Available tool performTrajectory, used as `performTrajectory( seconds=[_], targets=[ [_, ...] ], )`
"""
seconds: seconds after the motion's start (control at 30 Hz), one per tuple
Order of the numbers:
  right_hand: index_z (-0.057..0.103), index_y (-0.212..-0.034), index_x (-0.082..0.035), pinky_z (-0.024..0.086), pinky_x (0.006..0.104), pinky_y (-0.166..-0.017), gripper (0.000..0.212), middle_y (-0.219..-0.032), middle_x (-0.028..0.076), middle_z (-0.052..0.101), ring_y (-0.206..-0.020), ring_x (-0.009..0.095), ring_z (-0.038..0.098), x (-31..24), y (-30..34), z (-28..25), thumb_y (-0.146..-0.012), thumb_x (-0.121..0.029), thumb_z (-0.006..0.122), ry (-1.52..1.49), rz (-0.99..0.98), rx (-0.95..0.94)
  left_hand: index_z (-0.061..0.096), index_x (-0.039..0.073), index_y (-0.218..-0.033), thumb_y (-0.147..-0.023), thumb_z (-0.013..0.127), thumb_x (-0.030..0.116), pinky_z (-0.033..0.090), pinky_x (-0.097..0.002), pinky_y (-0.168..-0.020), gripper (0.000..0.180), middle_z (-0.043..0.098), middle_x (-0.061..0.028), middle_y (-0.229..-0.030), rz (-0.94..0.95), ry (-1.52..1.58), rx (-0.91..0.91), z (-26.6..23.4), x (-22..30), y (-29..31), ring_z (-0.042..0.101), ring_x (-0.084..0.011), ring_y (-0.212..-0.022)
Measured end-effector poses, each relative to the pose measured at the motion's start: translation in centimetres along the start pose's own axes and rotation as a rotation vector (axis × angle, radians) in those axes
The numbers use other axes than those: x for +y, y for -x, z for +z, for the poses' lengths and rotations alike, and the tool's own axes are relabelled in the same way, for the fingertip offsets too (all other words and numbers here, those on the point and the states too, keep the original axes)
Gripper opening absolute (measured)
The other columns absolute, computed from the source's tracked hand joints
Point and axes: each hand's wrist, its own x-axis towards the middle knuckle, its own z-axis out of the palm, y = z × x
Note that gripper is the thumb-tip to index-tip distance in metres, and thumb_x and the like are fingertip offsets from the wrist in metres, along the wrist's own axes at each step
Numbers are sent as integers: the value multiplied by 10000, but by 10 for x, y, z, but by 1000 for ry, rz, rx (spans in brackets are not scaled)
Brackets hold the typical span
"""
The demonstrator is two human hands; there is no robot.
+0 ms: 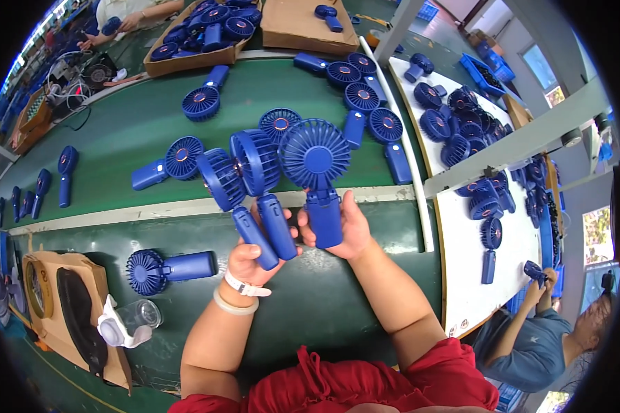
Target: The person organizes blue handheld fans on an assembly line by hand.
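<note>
In the middle, my left hand [255,258] is closed around the handles of two blue handheld fans [255,162], held side by side and tilted to the left. Close beside it, my right hand [351,227] grips a third blue handheld fan [317,160] upright, its round grille toward me. The thumb of that hand lies along the handle's edge. One more blue fan [189,266] lies on the green bench [365,303], left of my left wrist. Beyond my hands, several blue fans, among them one [184,158] near the front strip, rest on a green belt [131,117].
At the back stand a cardboard box [160,67] of fans and a cardboard tray [289,31]. Right, past a white rail [413,158], a white table [461,268] bears many fans; a person [530,344] works there. Left lie a cardboard piece [110,303] and a clear cup [145,314].
</note>
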Motion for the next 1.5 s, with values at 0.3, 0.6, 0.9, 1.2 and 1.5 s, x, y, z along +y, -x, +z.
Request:
performTrajectory(
  seconds=[0.3, 0.6, 0.9, 1.2, 1.5],
  targets=[
    [338, -1330, -156, 419, 343, -650, 675, -1052, 148, 546, -758, 237, 525, -2, 0, -2, -864, -643, 308, 15, -5, 15, 281, 183, -1352, -666, 664, 104, 484, -514, -866, 790, 455, -145, -1239, -19, 6, -66, 2, -1, -2, 521, -316, -1097],
    [214, -1412, -103, 466, 301, -782, 859, -1139, 104, 503, -888, 165, 541, -2, 2, 8, -702, -13, 689, 245, -89, 141, 294, 183, -1349, -659, 680, 125, 475, -522, -864, 792, 451, -132, -1275, 34, -11, -13, 7, 1, -1, 518, -321, -1101],
    [352, -1276, -76, 495, 296, -687, 667, -1132, 122, 507, -846, 196, 561, -2, 0, 8, -670, -50, 630, 85, -9, 151, 317, 177, -1325, -657, 684, 134, 480, -507, -848, 764, 466, -124, -1258, 8, -36, -10, 7, 1, -3, 536, -308, -1078],
    [431, -1205, -54, 483, 344, -626, 611, -1045, 123, 536, -830, 207, 549, -1, -6, -4, -881, -569, 373, 117, -78, 155, 287, 194, -1347, -648, 665, 100, 485, -507, -847, 800, 450, -142, -1256, 17, -53, 35, 8, -1, -1, 527, -313, -1087],
    [439, -1157, -89, 509, 385, -785, 335, -1014, 82, 569, -929, 213, 585, -1, -5, 10, -871, -183, 584, 250, -165, 369, 244, 236, -1369, -637, 654, 44, 462, -511, -876, 861, 436, -139, -1254, 64, -211, 127, 12, -2, 0, 491, -304, -1122]
  ],
)
